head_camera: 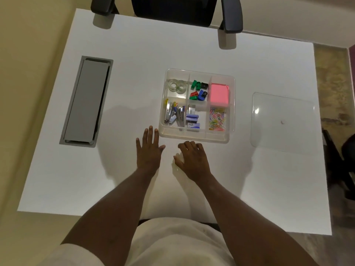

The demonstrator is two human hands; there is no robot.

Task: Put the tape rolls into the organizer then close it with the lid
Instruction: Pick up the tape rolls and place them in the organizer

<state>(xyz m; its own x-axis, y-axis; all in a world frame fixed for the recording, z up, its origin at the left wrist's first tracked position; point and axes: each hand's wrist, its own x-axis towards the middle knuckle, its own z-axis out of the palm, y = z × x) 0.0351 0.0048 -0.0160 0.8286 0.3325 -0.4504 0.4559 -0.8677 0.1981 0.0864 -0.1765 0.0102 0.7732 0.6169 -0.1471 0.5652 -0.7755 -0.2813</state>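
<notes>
- Two tape rolls (176, 85) are seen in the far left box of the organizer (197, 138); one more clear roll (178, 158) seems to be under the right hand (194, 160) on the table (134, 73)
- The right hand is curled over that roll; whether it is gripped cannot be told; the left hand (148, 150) is laid flat and spread, with nothing held
- The lid (282, 121) is set apart on the right; the organizer is not yet closed
- The roll could be dropped or rolled away if it is held loosely; it is clear and hard to see
- The lid could be put on crooked if a roll is left sticking up
</notes>
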